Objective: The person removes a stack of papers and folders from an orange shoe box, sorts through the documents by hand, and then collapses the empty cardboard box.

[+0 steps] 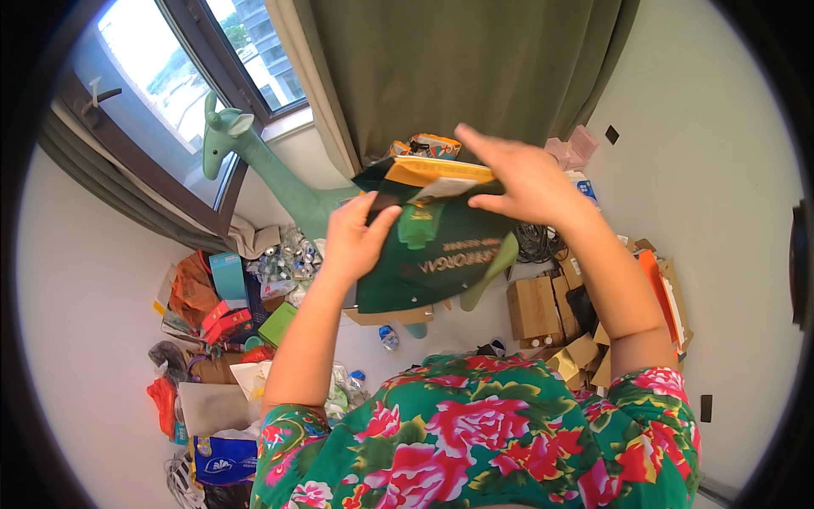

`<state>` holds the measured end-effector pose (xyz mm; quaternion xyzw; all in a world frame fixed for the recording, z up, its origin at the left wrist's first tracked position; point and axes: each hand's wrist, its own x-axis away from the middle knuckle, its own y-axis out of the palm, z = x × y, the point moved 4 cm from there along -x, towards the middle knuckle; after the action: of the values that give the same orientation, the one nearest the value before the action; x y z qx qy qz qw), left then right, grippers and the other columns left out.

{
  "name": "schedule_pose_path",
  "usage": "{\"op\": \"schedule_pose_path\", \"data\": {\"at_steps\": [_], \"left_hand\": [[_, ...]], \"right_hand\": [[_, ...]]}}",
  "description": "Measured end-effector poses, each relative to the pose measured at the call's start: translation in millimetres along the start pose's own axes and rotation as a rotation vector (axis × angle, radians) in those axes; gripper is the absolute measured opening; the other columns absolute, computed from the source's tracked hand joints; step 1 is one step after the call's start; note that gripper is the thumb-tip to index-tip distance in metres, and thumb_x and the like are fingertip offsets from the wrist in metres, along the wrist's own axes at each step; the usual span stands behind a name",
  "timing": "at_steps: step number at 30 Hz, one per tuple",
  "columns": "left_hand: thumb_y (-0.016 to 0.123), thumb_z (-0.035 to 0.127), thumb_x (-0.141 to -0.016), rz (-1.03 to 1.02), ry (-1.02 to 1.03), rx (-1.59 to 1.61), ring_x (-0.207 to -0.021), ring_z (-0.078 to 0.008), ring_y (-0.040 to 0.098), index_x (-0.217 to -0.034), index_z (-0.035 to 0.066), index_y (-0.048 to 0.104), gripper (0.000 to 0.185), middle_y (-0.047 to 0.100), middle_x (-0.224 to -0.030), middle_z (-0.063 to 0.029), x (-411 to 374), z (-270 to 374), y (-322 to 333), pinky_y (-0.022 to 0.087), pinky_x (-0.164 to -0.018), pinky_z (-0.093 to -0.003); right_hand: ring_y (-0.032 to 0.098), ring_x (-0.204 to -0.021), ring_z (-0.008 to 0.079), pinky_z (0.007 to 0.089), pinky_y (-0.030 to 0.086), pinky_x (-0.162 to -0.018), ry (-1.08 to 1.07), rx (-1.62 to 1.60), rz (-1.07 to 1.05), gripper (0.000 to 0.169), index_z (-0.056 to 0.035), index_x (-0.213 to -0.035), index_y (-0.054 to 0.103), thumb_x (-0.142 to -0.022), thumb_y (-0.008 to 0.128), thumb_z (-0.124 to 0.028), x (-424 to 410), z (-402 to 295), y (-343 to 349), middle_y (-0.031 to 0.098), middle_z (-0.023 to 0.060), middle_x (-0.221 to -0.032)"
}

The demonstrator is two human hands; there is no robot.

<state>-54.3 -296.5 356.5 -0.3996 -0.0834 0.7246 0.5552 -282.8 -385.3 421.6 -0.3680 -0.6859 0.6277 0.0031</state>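
A dark green paper-like bag [445, 254] with upside-down printed writing and a lighter green emblem is held up before me. Its orange-yellow inside [432, 170] shows along the upper edge, with a pale flap [443, 189] at the mouth. My left hand [357, 242] grips the bag's left side, thumb on the front face. At the upper right corner is my right hand [528, 181], blurred, its thumb and fingers spread wide. Whether its palm touches the bag cannot be told. Behind the bag stands a green giraffe figure [280, 159], partly covered.
On the left lie crushed cans [289, 257], a teal box [228, 280], red boxes [227, 323] and a blue package [224, 459]. Cardboard boxes [534, 308] and a black cable coil [539, 242] are at right. An opened window [159, 121] juts in near the curtain [445, 70].
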Motion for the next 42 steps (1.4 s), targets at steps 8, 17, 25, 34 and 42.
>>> {"op": "schedule_pose_path", "data": {"at_steps": [8,17,25,34,42], "left_hand": [[0.056,0.017,-0.094,0.012,-0.526,1.144,-0.094,-0.0229,0.063,-0.133,0.008,0.037,0.045,0.061,-0.114,-0.0136,10,2,35,0.053,-0.079,-0.0326],[0.046,0.024,-0.099,-0.256,-0.726,1.107,-0.092,-0.0223,0.064,-0.123,0.003,0.051,0.032,0.062,-0.11,-0.0119,15,0,48,0.055,-0.078,-0.0344],[0.041,0.011,-0.097,-0.176,-0.707,1.375,-0.102,-0.0261,0.061,-0.127,-0.002,0.046,0.033,0.057,-0.119,-0.0156,10,3,70,0.055,-0.084,-0.0379],[0.048,0.019,-0.091,-0.255,-0.631,1.656,-0.111,-0.0297,0.057,-0.127,-0.005,0.047,0.043,0.056,-0.124,-0.02,-3,12,72,0.046,-0.097,-0.0429],[0.052,0.063,-0.085,-0.383,-0.428,1.396,-0.124,-0.0225,0.047,-0.138,0.002,0.038,0.082,0.048,-0.135,-0.0106,3,10,65,0.038,-0.105,-0.039]], "right_hand": [[0.066,-0.076,0.0239,0.0339,0.052,-0.065,-0.163,0.17,0.317,0.047,-0.0174,-0.112,0.066,-0.066,0.067,-0.005,24,3,37,0.07,0.0043,-0.091],[0.063,-0.098,0.0284,0.0383,0.052,-0.083,-0.015,-0.126,0.073,0.057,-0.0217,-0.13,0.054,-0.076,0.057,-0.002,31,5,36,0.065,0.008,-0.114],[0.057,-0.111,0.0297,0.0392,0.049,-0.092,-0.069,0.199,0.224,0.069,-0.0241,-0.134,0.05,-0.072,0.054,0.005,58,-8,53,0.056,0.011,-0.125],[0.045,-0.124,0.0364,0.0462,0.04,-0.102,-0.055,0.167,0.233,0.069,-0.0228,-0.138,0.045,-0.075,0.052,0.004,60,-6,71,0.043,0.0146,-0.139],[0.054,-0.116,0.0316,0.0394,0.044,-0.098,0.093,-0.014,0.258,0.062,-0.0196,-0.133,0.05,-0.075,0.049,0.004,65,15,68,0.054,0.0132,-0.129]]}}
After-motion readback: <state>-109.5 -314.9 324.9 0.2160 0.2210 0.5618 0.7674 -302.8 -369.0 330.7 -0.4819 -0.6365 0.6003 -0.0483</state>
